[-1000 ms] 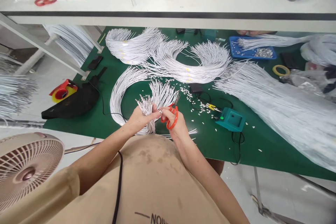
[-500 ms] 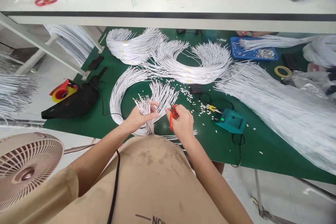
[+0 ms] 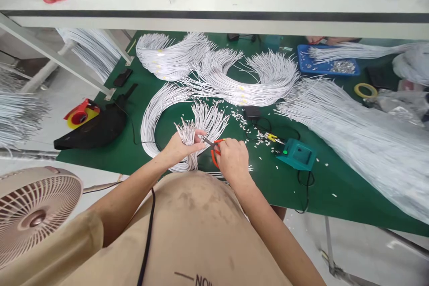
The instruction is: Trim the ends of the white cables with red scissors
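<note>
My left hand [image 3: 181,148] is closed around a bundle of white wires [image 3: 186,132], whose cut ends fan upward over the fingers. In my right hand [image 3: 233,157] are pliers [image 3: 214,145] with red-orange handles. Their dark jaws point left, at the fingertips of my left hand; whether they grip a wire end is too small to tell. Behind both hands, more wire ends [image 3: 210,118] of a looped white bundle [image 3: 149,116] spread out on the green table [image 3: 258,187].
Small white pieces [image 3: 239,118] lie scattered near yellow-handled pliers [image 3: 273,137] and a teal device [image 3: 297,154]. Further wire bundles [image 3: 234,87] lie behind. A blue tray [image 3: 327,60] sits near another person's hands [image 3: 317,39]. A shelf [image 3: 187,0] overhangs the back; a fan [image 3: 36,219] stands left.
My right hand has turned the pliers so their jaws now reach left to my left hand's fingertips. The left hand keeps its hold on the wires. The view has shifted slightly.
</note>
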Action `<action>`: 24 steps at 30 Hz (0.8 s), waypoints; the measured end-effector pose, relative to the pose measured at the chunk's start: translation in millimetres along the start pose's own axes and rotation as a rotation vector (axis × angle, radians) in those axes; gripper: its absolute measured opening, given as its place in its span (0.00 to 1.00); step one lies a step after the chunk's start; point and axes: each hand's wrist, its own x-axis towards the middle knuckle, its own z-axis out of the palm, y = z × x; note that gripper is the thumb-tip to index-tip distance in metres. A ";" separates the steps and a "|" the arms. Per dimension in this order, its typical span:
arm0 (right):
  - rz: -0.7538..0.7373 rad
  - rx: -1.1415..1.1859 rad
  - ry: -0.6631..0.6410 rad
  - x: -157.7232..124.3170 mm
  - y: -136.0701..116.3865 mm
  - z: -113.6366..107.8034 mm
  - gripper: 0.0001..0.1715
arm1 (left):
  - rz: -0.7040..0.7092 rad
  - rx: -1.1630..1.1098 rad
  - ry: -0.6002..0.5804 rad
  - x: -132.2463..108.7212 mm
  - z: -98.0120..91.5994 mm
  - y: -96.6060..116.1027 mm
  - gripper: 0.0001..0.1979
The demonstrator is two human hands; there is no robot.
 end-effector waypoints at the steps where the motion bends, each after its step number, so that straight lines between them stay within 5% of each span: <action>1: -0.006 -0.012 0.006 0.0 0.4 -0.7 0.14 | -0.005 -0.002 0.003 -0.1 0.1 0.3 0.19; 10: 0.032 0.112 0.024 -1.3 1.8 4.6 0.16 | -0.036 0.006 0.031 1.2 -0.7 0.6 0.20; 16: 0.285 0.815 0.016 9.2 -0.3 -3.5 0.17 | -0.011 0.020 0.026 2.2 -1.9 -2.6 0.22; 20: 0.456 1.320 -0.130 20.2 -8.3 -8.1 0.18 | 0.012 0.013 0.000 2.8 -1.5 -3.7 0.21; 24: 0.501 1.536 -0.227 25.7 -15.6 -10.2 0.15 | 0.040 -0.023 -0.016 2.8 -0.1 -3.1 0.22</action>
